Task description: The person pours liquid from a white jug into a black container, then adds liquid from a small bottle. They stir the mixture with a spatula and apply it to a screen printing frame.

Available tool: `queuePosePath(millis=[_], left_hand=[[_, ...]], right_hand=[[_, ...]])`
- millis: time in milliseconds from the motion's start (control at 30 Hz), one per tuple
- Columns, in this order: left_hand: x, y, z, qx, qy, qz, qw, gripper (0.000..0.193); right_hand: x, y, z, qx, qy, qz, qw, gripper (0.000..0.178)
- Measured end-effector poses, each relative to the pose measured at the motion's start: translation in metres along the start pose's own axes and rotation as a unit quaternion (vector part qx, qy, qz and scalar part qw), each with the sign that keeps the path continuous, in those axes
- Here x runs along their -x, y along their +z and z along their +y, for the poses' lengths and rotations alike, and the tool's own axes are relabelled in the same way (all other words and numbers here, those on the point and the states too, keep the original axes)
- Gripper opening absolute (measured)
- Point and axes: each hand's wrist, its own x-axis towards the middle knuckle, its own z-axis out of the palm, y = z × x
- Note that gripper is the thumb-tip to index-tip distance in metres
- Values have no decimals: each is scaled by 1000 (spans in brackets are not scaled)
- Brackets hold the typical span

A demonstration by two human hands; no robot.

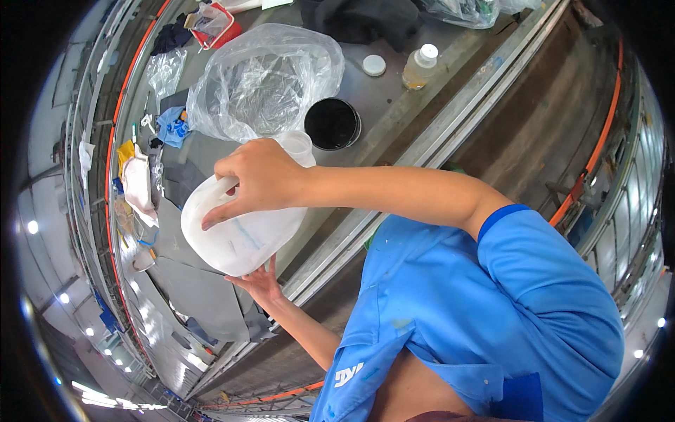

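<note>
White jug borne between two hands over the table

The right hand (261, 177) is curled around the upper side of the white plastic jug (247, 243), fingers and thumb bent in firmly; whether a moulded handle lies beneath is hard to say, since the hand covers that part. The left hand (259, 283) sits at five o'clock of the jug, palm up and fingers loosely spread, touching its lower edge without closing on it. The jug is tilted in the air, its broad, rounded end toward seven o'clock.

Its thin, cloudy wall should handle light and springy, likely to dent under a hard squeeze rather than crack, and slippery if wet. No fill level shows, so any contents could make it heavier. The best hold looks to be one hand high and the other under the base.

Beyond it, at twelve o'clock, lies clear plastic sheeting (264, 91); a black pot (332, 124) stands between one and two, with a white lid (374, 65) and a capped bottle (420, 68) farther out. Grey sheets (197, 292) lie on the table (376, 98) at seven.
</note>
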Motion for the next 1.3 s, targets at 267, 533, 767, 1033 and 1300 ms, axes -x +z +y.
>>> queuePosePath(millis=[267,533,767,1033,1300], left_hand=[[-1,7,10,-65,25,13,997,88],[-4,7,23,-109,38,3,993,88],[-6,3,30,-127,52,-14,990,97],[-3,15,40,-170,65,-11,983,91],[-2,20,48,-175,82,-14,981,98]], right_hand=[[8,-7,24,-51,-9,57,997,65],[17,-12,40,-88,22,57,994,63],[22,-22,46,-128,60,41,989,58],[20,-25,54,-164,64,53,983,54],[20,-26,59,-168,54,73,982,55]])
